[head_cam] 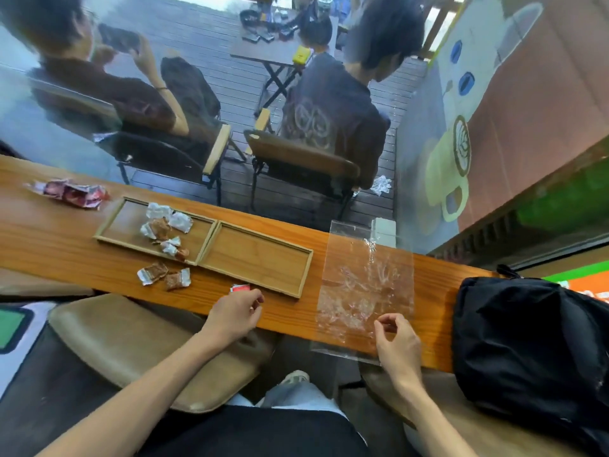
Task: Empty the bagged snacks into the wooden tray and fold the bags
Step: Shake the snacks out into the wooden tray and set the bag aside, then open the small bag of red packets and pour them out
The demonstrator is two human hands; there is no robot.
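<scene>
Partway through: snacks out of bags, tidying and folding not finished.

Landmark: left wooden tray (112,225). Inside it, a cluster of wrapped snacks (164,225); just outside its near edge, two more wrapped snacks (163,275) loose on the counter (49,239), judged left to gather. Adjoining on its right, right wooden tray (260,258), bare. Beyond its far-left corner, crumpled red bag (71,193), unfolded. Further right past both trays, clear bag (365,282) flat, empty, unfolded. Left hand (235,313) curled beside small red-and-white item (240,288); grip on it unclear. Right hand (397,341) pinching near edge of clear bag. Small item's identity unreadable; clear bag's near end overhangs counter.
</scene>
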